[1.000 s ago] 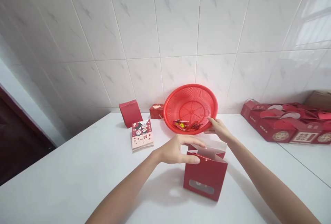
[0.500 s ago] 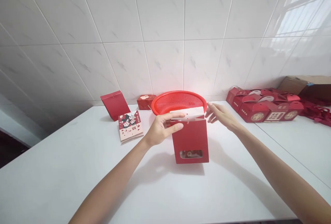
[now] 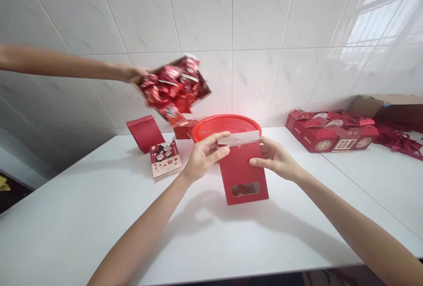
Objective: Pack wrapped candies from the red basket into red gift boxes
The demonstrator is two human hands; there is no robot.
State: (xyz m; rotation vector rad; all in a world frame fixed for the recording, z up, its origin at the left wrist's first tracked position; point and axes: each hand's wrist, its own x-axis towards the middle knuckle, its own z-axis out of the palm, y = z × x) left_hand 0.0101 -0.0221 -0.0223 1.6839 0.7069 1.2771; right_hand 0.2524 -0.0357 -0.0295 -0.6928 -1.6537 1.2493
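Observation:
Between my two hands I hold a red paper gift bag [image 3: 243, 169] upright over the white table. Its front has a small clear window low down, with something dark red behind it. My left hand [image 3: 205, 156] pinches the top left edge, thumb in front. At the right side, my right hand [image 3: 277, 158] grips the bag with its thumb on the front and its fingers behind. The pale flap at the top stands up. Just behind the bag sits a red plastic basket [image 3: 228, 120], partly covered by it.
From the left another person's hand [image 3: 134, 73] holds a blurred box of red wrapped packets [image 3: 172, 85] in the air. Below are a red bag [image 3: 145, 132], a printed bag [image 3: 165, 158] and a small red box [image 3: 181, 131]. Several red handled boxes [image 3: 330, 134] stand right, near a cardboard box [image 3: 393, 101].
My right hand has closed onto the bag's right side. The bag has risen slightly and its top has narrowed. Another person's arm with a box of packets has come in from the left.

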